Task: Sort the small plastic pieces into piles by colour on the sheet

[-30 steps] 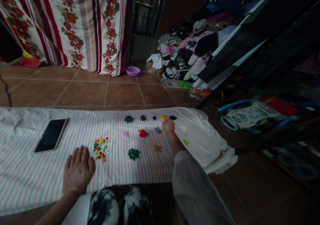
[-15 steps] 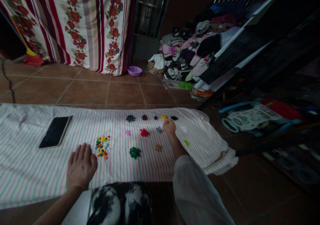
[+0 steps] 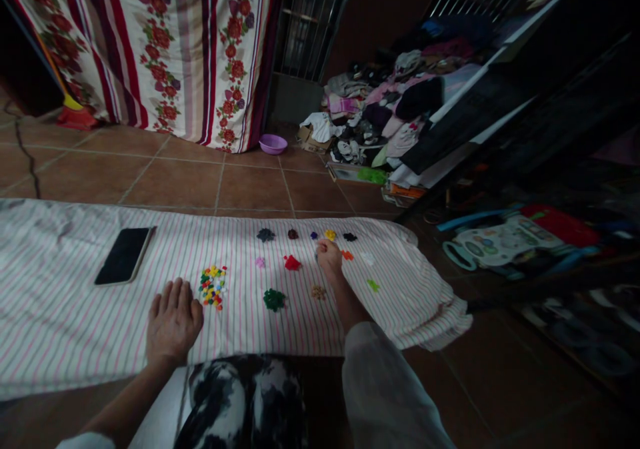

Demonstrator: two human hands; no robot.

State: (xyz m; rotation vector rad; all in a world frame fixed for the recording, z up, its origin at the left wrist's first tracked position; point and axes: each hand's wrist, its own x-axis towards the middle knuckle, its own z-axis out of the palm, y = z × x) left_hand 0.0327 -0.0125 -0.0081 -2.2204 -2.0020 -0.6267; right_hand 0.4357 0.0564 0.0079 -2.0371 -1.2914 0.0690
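My left hand lies flat on the striped cloth, fingers stretched out, beside a mixed heap of small coloured pieces. Farther right, my right hand is closed in a pinch just below the yellow pile; whatever its fingertips hold is too small to make out. It mostly covers a grey pile. Around it are sorted little piles: dark blue, black, orange, white, red and tan. Dark green, pink, brown, dark grey and lime green piles also show.
A phone rests on the cloth at the left. Beyond lie the tiled floor, a purple basin, a floral curtain and heaped clothes. A dark frame slants along the right.
My right hand has shifted left, from beside the grey pile to over it, uncovering the orange pile. My left hand stays flat by the mixed heap. The view has turned slightly.
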